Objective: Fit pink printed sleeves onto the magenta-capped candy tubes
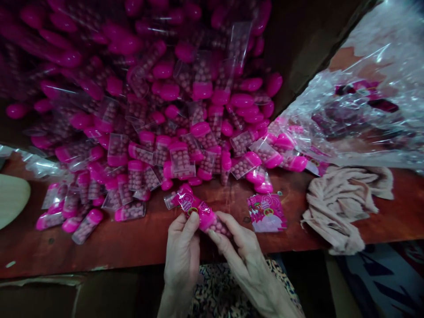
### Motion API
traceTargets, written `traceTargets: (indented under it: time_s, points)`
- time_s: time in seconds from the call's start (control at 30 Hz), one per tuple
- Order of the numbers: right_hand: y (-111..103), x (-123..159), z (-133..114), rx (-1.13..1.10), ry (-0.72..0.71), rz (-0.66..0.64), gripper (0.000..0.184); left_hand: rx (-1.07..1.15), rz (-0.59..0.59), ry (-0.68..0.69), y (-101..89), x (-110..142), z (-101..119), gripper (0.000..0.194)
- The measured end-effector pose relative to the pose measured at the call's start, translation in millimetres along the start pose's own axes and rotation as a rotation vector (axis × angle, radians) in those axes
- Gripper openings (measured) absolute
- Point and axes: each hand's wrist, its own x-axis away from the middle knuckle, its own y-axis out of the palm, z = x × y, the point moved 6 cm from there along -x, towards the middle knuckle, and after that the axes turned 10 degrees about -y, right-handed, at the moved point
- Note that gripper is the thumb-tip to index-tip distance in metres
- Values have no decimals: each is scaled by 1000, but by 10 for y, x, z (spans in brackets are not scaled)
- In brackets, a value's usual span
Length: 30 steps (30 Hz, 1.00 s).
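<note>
My left hand (183, 243) pinches a pink printed label sleeve (189, 201) between thumb and fingers near the table's front edge. My right hand (241, 247) grips a small clear candy container (220, 225) full of round pink candies. The container's pink cap (207, 219) points toward the left hand and meets the sleeve; how far it sits inside I cannot tell. Just to the right lies a stack of flat pink labels (266, 213). Behind the hands, a large heap of similar pink-capped containers (180, 157) spills onto the table.
The heap spreads from a dark box whose side (308, 39) shows at the upper right. Crumpled clear plastic (374, 128) lies to the right, and a beige cloth (344, 205) sits on the red-brown wooden table (132, 245). A pale rounded object (11, 198) stands at the left edge.
</note>
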Motion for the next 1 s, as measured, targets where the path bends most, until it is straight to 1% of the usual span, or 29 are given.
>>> traceTargets:
  time_s: [0.1, 0.17, 0.43, 0.53, 0.63, 0.7, 0.8, 0.9, 1.0]
  points:
    - [11, -9, -53, -19, -11, -24, 23, 79, 30, -30, -20, -9, -35, 22]
    - [23, -1, -51, -23, -3, -29, 24, 90, 35, -36, -34, -12, -46, 21]
    - [13, 60, 46, 67, -39, -35, 31, -70, -5, -14, -26, -16, -50, 21]
    - [11, 53, 48, 34, -27, -37, 27, -105, -7, 21, -21, -13, -43, 20]
    - [17, 50, 65, -16, 10, -11, 20, -106, 8, 60, -22, 0, -45, 19]
    - [32, 59, 94, -37, 41, 5, 15, -100, 16, 62, -22, 9, -69, 17]
    - [44, 81, 125, -37, 54, 48, 14, -93, 14, 50, -27, 24, -122, 13]
    - [41, 98, 131, -8, 59, 90, 16, -110, -13, 16, -32, 37, -174, 11]
    - [60, 96, 145, 7, 87, 72, 17, -145, -35, -18, -35, 41, -183, 12]
